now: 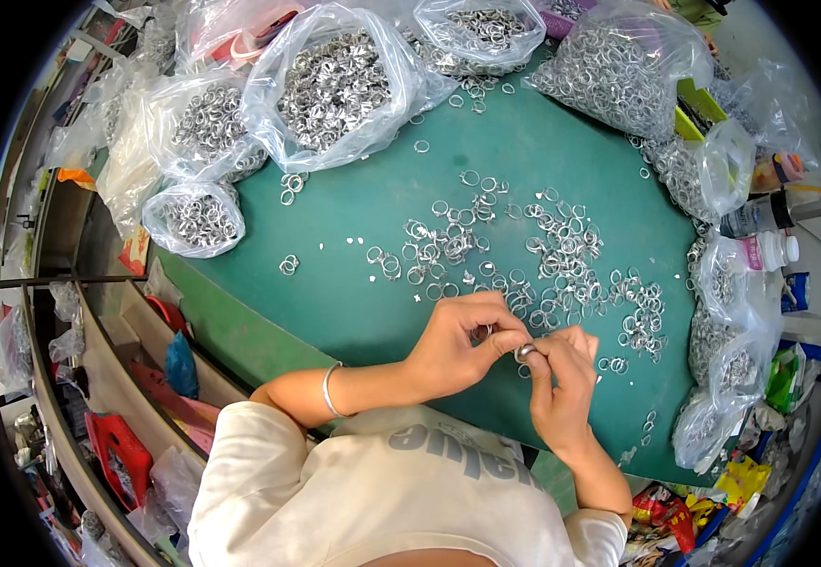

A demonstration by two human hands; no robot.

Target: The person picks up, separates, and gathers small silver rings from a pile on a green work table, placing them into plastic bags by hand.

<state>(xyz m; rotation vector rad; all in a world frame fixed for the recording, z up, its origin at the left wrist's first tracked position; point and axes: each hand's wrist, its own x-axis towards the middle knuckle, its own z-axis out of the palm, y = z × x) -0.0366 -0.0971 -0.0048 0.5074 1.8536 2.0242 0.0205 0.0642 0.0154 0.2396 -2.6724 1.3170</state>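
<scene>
Over the near part of the green table (335,283), my left hand (462,350) and my right hand (564,383) meet fingertip to fingertip. Between them they pinch a silver-coloured metal ring (526,351), partly covered by the fingers. Another ring (479,333) shows inside the curled fingers of my left hand. Both hands are closed. Just beyond them lies a loose spread of similar metal rings (561,250), some heaped on one another. A smaller cluster of rings (642,317) sits to the right of my right hand.
Open clear bags of metal pieces (273,118) line the far edge, with a smaller bag (155,210) at the left. A large ring-filled bag (609,71) and more bags (713,378) border the right side. A white-capped bottle (779,250) stands there. Wooden compartments (112,354) are at the left.
</scene>
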